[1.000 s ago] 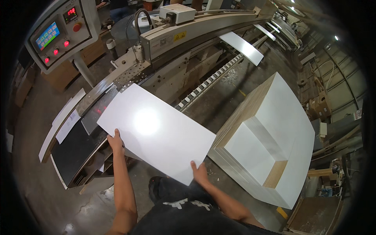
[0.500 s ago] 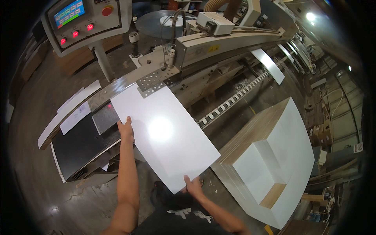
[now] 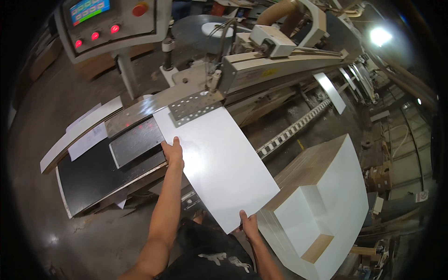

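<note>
Panel (image 3: 228,172) is reaching under the perforated plate (image 3: 196,109). Left hand (image 3: 173,153) is holding its left edge; right hand (image 3: 250,225) is gripping its near end. They are apparently lining it up; the next move is likely calling for level, even pushing.

Glossy white rectangular panel (image 3: 228,163): far end under perforated grey metal plate (image 3: 196,109); overhead access blocked there. Panel's right corner overlaps tall stack of white-faced boards (image 3: 345,184) in view; contact cannot be judged. Bare left hand (image 3: 173,152): flat dark-grey metal block (image 3: 137,142) just beside, obstructing low leftward travel. Free passage: above panel's middle, between left hand and bare right hand (image 3: 250,226).
</note>
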Motion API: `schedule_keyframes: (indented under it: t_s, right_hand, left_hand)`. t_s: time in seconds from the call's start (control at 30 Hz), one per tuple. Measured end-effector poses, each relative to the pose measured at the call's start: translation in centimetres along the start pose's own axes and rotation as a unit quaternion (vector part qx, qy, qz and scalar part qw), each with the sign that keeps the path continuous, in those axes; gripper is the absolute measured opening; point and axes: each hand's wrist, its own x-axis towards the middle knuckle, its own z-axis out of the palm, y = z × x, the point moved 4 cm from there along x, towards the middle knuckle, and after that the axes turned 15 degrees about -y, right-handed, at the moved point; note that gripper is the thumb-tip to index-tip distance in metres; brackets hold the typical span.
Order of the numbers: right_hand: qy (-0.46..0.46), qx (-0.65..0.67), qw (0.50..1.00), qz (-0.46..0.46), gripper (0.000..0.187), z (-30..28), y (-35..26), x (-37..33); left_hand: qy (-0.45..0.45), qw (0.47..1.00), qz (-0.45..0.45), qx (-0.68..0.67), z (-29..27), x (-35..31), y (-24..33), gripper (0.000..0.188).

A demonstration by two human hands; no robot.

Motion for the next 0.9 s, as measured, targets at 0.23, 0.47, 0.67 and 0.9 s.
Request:
schedule_keyframes:
  t_s: [0.23, 0.47, 0.67, 0.9]
  right_hand:
    - [0.055, 0.046, 0.995, 0.068, 0.034, -5.3, -1.2, 2.9]
    - [0.001, 0.131, 0.991, 0.037, 0.042, -9.6, -0.7, -0.4]
    - [0.167, -0.226, 0.941, 0.187, 0.048, -19.3, 15.3, -15.8]
    - [0.223, -0.020, 0.919, 0.323, 0.040, -23.6, 34.8, -31.1]
  left_hand:
    - [0.024, 0.992, 0.103, 0.076, 7.3, 3.6, -1.9, 0.059]
    - [-0.163, 0.982, -0.058, 0.075, 9.0, 11.0, 0.4, 0.058]
    - [-0.282, 0.873, 0.357, 0.175, 19.7, -27.9, 2.0, 0.045]
    - [-0.627, 0.740, -0.006, 0.244, 29.4, -40.0, -30.5, 0.048]
